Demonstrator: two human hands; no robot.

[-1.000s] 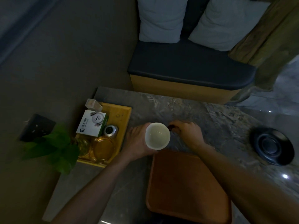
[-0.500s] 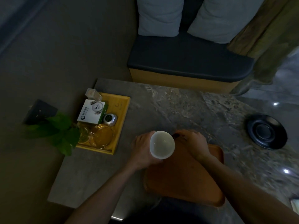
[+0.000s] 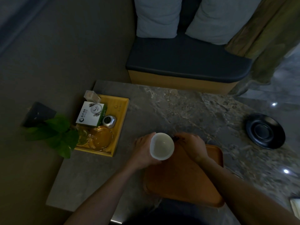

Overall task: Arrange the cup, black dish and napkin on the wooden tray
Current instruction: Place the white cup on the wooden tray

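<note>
Cup (image 3: 162, 146), white, clasped in left hand (image 3: 142, 151) above wooden tray (image 3: 186, 181) for placing; right hand (image 3: 191, 145) pinching something dark; black dish (image 3: 265, 131) at three o'clock

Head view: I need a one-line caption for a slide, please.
Left hand holds a white cup over the wooden tray's corner; black dish waits on the stone table.

Near the marble table's (image 3: 186, 111) left edge we see a yellow tray (image 3: 121, 114) holding a white and green box (image 3: 90, 116), a clear plastic container (image 3: 91, 96), a small silver tin (image 3: 109, 121) and glass dishes (image 3: 99, 138). A leafy plant (image 3: 58, 135) overlaps its near left corner. Beyond the far edge we see a dark cushioned bench (image 3: 186, 62) with two pale pillows (image 3: 158, 15).
</note>
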